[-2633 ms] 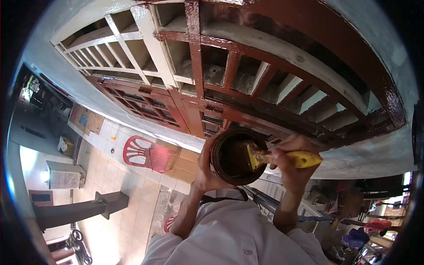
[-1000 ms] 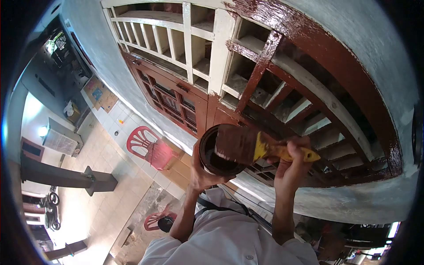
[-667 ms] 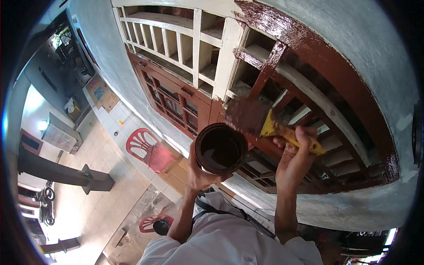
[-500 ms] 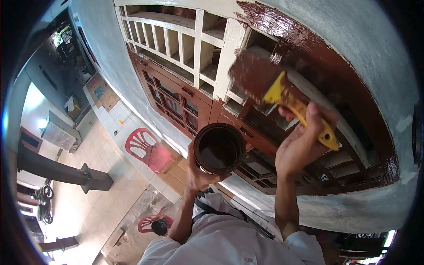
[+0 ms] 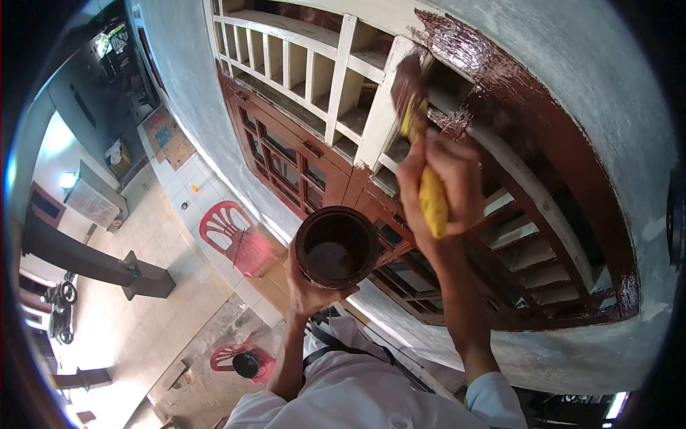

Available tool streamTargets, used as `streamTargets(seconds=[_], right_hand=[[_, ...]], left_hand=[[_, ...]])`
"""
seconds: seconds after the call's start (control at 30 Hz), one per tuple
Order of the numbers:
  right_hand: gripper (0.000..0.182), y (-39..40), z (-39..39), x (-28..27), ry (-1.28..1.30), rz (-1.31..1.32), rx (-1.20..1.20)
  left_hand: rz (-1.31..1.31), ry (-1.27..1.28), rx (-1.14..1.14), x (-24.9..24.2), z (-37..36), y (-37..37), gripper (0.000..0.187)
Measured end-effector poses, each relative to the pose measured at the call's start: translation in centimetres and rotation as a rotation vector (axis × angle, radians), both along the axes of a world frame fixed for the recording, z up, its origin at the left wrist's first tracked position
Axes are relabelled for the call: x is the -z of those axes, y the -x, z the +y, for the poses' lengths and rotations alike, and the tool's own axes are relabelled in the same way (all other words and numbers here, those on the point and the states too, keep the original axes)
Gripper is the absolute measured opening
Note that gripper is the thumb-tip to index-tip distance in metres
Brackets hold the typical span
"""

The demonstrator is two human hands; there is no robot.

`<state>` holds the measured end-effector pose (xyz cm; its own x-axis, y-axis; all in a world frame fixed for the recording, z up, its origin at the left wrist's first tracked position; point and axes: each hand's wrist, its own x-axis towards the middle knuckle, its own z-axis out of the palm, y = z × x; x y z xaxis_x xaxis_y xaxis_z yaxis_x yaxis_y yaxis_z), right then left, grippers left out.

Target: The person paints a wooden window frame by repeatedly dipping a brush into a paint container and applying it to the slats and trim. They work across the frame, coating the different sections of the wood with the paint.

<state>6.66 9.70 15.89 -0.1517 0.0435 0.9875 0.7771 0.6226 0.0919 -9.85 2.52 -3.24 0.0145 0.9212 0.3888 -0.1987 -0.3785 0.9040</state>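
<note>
My left hand (image 5: 309,294) is wrapped round a paint can (image 5: 303,266), its open mouth facing up and dark brown paint coating the inside. In my right hand (image 5: 454,182) is a wide paintbrush (image 5: 431,200) with a yellow handle, its brown-coated bristles pointing up. The bristles, blurred by motion, overlap the edge of a cream-white upright post (image 5: 379,114) in the wooden window frame. To the right, the frame's broad outer board (image 5: 514,79) shines with wet-looking brown paint. Cream-white slats (image 5: 296,64) fill the vent on the left.
Brown window panels (image 5: 286,161) lie below the vent, set in a grey wall (image 5: 579,43). Down on the floor stand a red plastic chair (image 5: 246,250) and a second red chair (image 5: 223,357) with a dark bucket (image 5: 247,364). A dark pillar (image 5: 86,254) rises further left.
The brush has moved from the brown crosspiece to the white post's edge and turned edge-on. My right hand has shifted left and rotated. The can has moved slightly left and down.
</note>
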Motion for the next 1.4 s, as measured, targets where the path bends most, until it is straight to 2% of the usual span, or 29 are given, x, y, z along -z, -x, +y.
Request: streamTargets(seconds=[0.13, 0.27, 0.37, 0.47, 0.53, 0.63, 0.7, 0.87, 1.03, 1.13, 1.23, 1.33, 1.4], right_hand=[[0.016, 0.2, -0.1, 3.8, 0.186, 0.009, -0.032], [0.016, 0.0, 0.0, 1.9, 0.24, 0.045, -0.091], [0.016, -0.3, 0.0, -2.6, 0.02, 0.034, -0.077], [0.015, 0.4, 0.6, -5.1, -0.125, 0.214, -0.195], [0.014, -0.6, 0.4, -4.9, -0.108, 0.082, -0.1], [0.015, -0.6, 0.3, -1.5, -0.03, -0.069, -0.027], [0.016, -0.5, 0.5, 1.6, -0.007, -0.032, -0.018], [0.019, 0.0, 0.0, 6.1, 0.245, -0.048, -0.022], [0.023, 0.2, 0.3, 5.7, 0.484, -0.008, -0.041], [0.023, 0.4, -0.1, 1.2, 0.343, 0.016, -0.029], [0.018, -0.2, 0.9, -1.6, 0.013, 0.094, -0.086], [0.015, -0.3, 0.5, -0.1, 0.056, 0.061, -0.05], [0.015, -0.2, 0.1, 2.2, 0.077, -0.053, 0.021]], left_hand=[[0.096, 0.001, -0.078, 0.9, 0.0, 1.1, 0.11], [0.09, 0.039, -0.129, 1.0, 0.0, 1.2, 0.107], [0.109, 0.025, -0.112, 1.3, 0.2, 1.5, 0.106], [0.066, 0.022, -0.176, 0.7, 0.2, 1.2, 0.087], [0.079, 0.008, -0.17, 0.6, 0.3, 1.2, 0.087], [0.079, -0.006, -0.163, 0.6, 0.3, 1.3, 0.086], [0.077, 0.007, -0.156, 0.5, 0.1, 1.5, 0.086], [0.081, 0.068, -0.128, 0.4, -0.2, 2.1, 0.092], [0.073, 0.048, -0.155, 0.3, -0.3, 2.5, 0.094], [0.072, 0.045, -0.167, 0.2, -0.6, 2.7, 0.095], [0.068, 0.047, -0.179, 0.3, -0.8, 2.8, 0.096], [0.062, 0.046, -0.193, 0.3, -1.0, 2.9, 0.097], [0.057, 0.042, -0.203, 0.3, -1.2, 3.0, 0.098]])
